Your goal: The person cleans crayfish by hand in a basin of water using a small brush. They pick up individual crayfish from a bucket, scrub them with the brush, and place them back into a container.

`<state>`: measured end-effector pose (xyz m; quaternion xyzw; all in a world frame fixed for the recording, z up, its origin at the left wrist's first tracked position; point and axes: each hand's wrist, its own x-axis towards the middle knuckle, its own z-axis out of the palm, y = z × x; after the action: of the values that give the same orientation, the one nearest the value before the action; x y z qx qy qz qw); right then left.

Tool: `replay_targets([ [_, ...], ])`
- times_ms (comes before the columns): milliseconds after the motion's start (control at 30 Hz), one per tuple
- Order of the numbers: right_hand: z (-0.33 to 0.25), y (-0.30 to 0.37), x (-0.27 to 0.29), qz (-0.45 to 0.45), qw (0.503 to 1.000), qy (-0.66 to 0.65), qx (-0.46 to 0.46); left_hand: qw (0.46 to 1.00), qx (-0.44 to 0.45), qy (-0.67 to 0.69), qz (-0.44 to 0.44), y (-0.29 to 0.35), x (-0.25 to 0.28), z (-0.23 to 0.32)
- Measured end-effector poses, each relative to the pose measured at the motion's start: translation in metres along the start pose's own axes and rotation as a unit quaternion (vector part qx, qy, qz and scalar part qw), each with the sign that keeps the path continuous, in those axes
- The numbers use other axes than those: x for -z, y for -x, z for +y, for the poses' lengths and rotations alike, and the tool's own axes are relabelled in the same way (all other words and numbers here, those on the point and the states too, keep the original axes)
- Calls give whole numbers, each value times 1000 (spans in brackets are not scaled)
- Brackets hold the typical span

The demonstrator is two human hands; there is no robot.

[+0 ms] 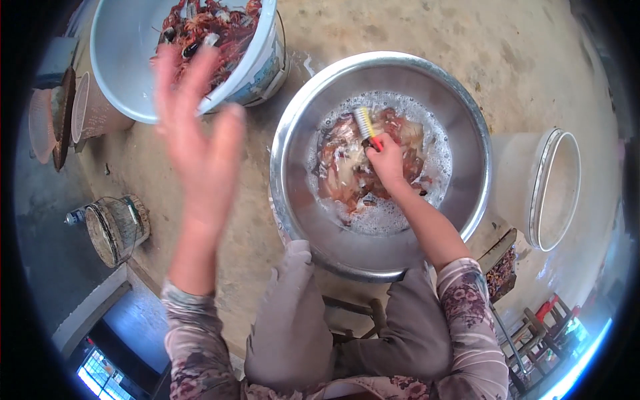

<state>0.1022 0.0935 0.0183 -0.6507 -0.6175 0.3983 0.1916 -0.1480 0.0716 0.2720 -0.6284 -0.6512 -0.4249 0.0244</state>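
My right hand (387, 160) is closed around a scrubbing brush (365, 125) with a red and yellow handle and pale bristles. It is over the wide steel basin (287, 167), where reddish-brown crayfish (340, 183) lie in foamy, murky water. My left hand (200, 127), smeared by motion, is raised at the near edge of a light-blue plastic basin (120, 60). Its fingers are spread, and nothing shows in them. Heaped inside that blue basin are red crayfish (230, 33), partly hidden behind my fingers.
A bucket (270, 73) supports the blue basin. Pinkish baskets (97, 107) stand at far left, and a dirty bucket (110, 230) lies below them. On the right, a white bucket (520, 180) rests on its side beside a debris-filled dustpan (500, 270). Wooden chairs (543, 337) stand at lower right.
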Motion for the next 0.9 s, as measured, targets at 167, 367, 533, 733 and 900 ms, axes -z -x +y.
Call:
replay_targets([
  [167,-26,41,26,-136,866,-436,-205,826,288,429,-225,104,-84,13],
  [367,-32,68,33,-98,838,-488,-225,532,588,503,-344,183,-161,4],
  [533,-15,65,34,-64,931,-331,-140,474,593,560,-332,185,-168,12],
  [733,-20,66,38,-93,933,-307,-164,435,705,486,-279,181,-167,18],
  [900,49,55,27,41,989,-141,-26,334,798,447,-230,203,-184,0],
])
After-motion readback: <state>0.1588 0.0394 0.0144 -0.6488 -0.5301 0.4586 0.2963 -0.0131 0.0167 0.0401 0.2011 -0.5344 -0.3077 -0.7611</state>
